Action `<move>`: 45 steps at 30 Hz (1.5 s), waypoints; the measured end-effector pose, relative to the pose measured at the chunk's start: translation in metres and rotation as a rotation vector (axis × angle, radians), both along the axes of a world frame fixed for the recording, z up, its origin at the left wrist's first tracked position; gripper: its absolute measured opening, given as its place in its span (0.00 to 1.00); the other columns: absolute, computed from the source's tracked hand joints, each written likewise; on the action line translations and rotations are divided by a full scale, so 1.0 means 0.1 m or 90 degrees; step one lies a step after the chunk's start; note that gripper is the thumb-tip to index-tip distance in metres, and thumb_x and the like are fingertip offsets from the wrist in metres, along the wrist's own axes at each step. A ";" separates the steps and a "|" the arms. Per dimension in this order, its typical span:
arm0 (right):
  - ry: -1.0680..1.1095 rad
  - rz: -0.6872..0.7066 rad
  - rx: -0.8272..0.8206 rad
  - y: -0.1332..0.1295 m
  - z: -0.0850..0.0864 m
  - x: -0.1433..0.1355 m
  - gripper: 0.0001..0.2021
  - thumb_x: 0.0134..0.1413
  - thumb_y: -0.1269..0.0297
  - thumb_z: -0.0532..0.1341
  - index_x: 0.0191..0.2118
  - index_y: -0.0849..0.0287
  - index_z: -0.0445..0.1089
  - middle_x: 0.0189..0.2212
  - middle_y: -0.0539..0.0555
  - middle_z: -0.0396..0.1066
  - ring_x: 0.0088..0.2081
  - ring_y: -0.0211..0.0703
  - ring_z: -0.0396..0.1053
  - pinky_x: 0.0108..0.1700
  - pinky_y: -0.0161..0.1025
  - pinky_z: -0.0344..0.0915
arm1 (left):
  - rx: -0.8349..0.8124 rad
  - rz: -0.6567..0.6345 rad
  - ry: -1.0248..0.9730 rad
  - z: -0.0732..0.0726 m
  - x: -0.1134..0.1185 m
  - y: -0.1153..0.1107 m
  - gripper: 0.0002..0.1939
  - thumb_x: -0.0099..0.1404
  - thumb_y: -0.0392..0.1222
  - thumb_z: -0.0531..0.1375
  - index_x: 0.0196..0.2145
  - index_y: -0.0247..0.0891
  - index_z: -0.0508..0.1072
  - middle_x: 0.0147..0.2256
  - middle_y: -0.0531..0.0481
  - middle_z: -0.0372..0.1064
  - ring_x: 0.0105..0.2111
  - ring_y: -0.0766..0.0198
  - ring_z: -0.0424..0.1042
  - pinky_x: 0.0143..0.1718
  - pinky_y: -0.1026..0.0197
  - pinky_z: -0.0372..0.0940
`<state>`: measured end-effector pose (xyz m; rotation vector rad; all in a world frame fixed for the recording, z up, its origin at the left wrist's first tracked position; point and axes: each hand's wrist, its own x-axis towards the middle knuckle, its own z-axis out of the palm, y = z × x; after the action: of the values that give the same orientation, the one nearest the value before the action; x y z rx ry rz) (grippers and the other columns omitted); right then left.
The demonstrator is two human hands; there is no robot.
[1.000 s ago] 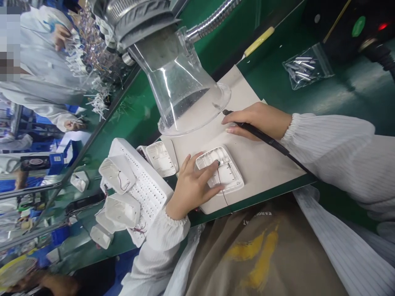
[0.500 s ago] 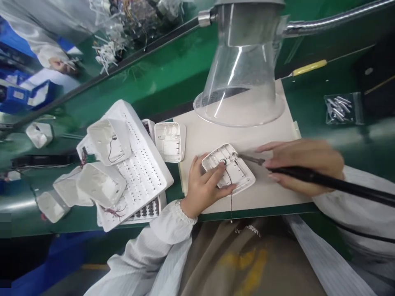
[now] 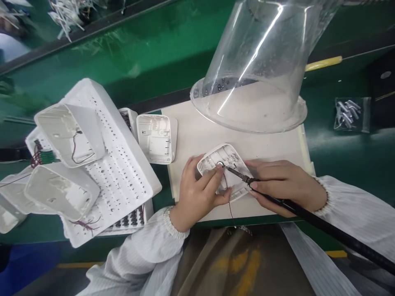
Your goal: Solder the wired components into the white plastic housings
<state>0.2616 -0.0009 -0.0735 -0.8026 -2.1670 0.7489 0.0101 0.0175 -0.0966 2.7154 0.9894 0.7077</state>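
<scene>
The right grip (image 3: 282, 183), wrapped around the iron (image 3: 298, 209), should work lightly, just clear of the left grip (image 3: 197, 191) holding the white case (image 3: 236, 183).

Taking the white cover (image 3: 237, 186) as dial centre, we found the best lane from 11 to 1 o'clock, a bare strip of beige mat (image 3: 191, 131). Beyond it, at 12 to 1, the clear hood (image 3: 253, 82) overhung the mat. At 10 we recorded a small housing (image 3: 158, 142); at 9, the foam tray (image 3: 123, 164) and its shells (image 3: 91, 131) barred entry. The left hand (image 3: 196, 197), holding the cover's edge, blocked 8. The right hand (image 3: 282, 187) and its soldering iron (image 3: 308, 213) obstructed 3 to 4. A thin wire (image 3: 230, 210) crossed 6. Between 2 and 3, we noted open tabletop (image 3: 324, 152) before the plastic bag (image 3: 348, 114).
</scene>
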 end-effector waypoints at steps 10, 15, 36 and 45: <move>-0.081 0.047 0.040 0.00 -0.05 0.02 0.10 0.61 0.73 0.58 0.28 0.56 0.63 0.26 0.47 0.56 0.28 0.37 0.53 0.50 0.42 0.71 | 0.017 -0.015 -0.032 -0.01 0.06 0.03 0.25 0.59 0.43 0.70 0.52 0.36 0.71 0.40 0.45 0.79 0.41 0.50 0.77 0.55 0.36 0.68; -0.113 0.044 0.066 0.01 -0.05 -0.01 0.09 0.60 0.74 0.57 0.29 0.56 0.63 0.26 0.47 0.57 0.28 0.38 0.53 0.46 0.39 0.70 | 0.028 -0.022 -0.036 -0.01 0.07 0.01 0.24 0.58 0.40 0.70 0.50 0.32 0.70 0.40 0.43 0.80 0.41 0.52 0.78 0.57 0.37 0.66; -0.158 0.045 0.087 0.03 0.01 -0.01 0.09 0.61 0.74 0.52 0.32 0.58 0.66 0.27 0.49 0.59 0.28 0.40 0.55 0.38 0.40 0.65 | 0.017 -0.019 -0.046 0.00 0.08 0.02 0.26 0.58 0.39 0.70 0.52 0.35 0.70 0.41 0.43 0.79 0.42 0.52 0.77 0.58 0.37 0.66; -0.167 0.062 0.056 0.00 0.00 -0.01 0.08 0.59 0.75 0.53 0.32 0.57 0.64 0.27 0.49 0.58 0.29 0.40 0.55 0.37 0.39 0.62 | 0.019 -0.017 -0.044 0.00 0.09 0.02 0.25 0.59 0.40 0.69 0.53 0.38 0.69 0.41 0.46 0.79 0.41 0.53 0.78 0.57 0.37 0.66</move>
<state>0.2603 -0.0011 -0.0734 -0.7909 -2.4710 0.6190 0.0187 0.0194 -0.0969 2.7046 0.9319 0.8107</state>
